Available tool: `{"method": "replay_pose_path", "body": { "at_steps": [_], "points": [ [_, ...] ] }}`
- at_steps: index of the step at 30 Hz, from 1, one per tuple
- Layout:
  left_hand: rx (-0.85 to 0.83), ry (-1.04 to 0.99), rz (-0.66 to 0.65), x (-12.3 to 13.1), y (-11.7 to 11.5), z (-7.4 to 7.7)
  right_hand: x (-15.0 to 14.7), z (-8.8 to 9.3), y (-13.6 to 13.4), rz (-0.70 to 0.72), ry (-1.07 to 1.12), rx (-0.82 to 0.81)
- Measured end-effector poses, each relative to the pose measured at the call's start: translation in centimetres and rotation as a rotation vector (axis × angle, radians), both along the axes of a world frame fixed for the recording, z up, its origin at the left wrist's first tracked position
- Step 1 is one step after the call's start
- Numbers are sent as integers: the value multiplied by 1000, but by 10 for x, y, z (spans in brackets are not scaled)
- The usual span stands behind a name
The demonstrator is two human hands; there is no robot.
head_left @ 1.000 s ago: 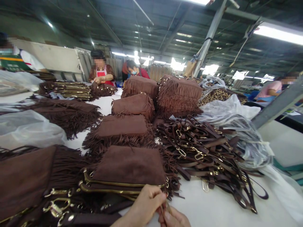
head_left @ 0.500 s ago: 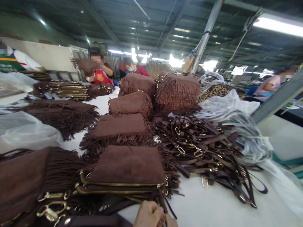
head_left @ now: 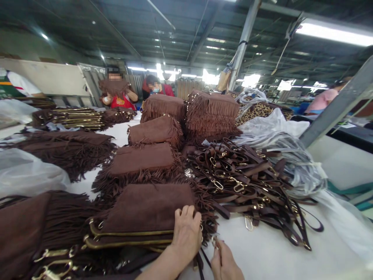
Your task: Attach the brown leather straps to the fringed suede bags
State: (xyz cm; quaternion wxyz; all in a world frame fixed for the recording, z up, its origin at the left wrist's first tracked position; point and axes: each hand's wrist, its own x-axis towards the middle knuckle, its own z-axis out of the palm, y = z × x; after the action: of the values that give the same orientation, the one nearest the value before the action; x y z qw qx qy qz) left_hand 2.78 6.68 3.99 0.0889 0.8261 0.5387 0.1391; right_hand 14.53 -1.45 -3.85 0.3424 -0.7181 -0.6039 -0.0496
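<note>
Left-hand shift: since half a second ago, the left hand has moved up from beside the right hand onto the front bag; on my remote feed the two hands are now apart.
Left-hand state: fingers bent and set close together over the bag's 4 o'clock corner; the thumb side is hidden, so I cannot tell whether it grips or only rests.
Right-hand state: at 5 o'clock in my view, fingertips pinched on a small metal piece, just beside the bag's fringe.
Front bag: lies flat at 7 o'clock, dark brown; I read two lines of gold-coloured edging along its near side, one above the other.
Narrow dark strips: hang at 6 o'clock, just below the left hand.
Strap pile: loose brown straps with gold-coloured hooks at 4 o'clock, on the white table.
Fringed stack: at 2 o'clock, several layers high.
Leopard-print material: beyond that stack, between 2 and 3 o'clock.
Left-side bag: at 8 o'clock, fringe toward the front bag.
Co-worker: at 10 o'clock, raising a fringed brown piece with both hands.
</note>
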Motion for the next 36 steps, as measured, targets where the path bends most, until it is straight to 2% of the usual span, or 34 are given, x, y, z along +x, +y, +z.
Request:
{"method": "replay_pose_path", "body": {
  "at_steps": [3,6,11,17,26,36],
  "points": [
    [-37,18,8,3,5,-9,0,15,20,74,-126,20],
    [-13,-8,6,0,7,-15,-4,25,40,62,-186,39],
    [28,-93,54,-3,11,-23,-11,22,61,151,-219,40],
    [47,-135,60,-4,14,-28,-15,11,68,165,-288,-8],
    [-4,-153,55,-5,15,-28,-15,20,73,195,-303,-32],
    [-67,-199,61,-6,19,-27,-14,14,83,259,-249,-130]
  ]
}}
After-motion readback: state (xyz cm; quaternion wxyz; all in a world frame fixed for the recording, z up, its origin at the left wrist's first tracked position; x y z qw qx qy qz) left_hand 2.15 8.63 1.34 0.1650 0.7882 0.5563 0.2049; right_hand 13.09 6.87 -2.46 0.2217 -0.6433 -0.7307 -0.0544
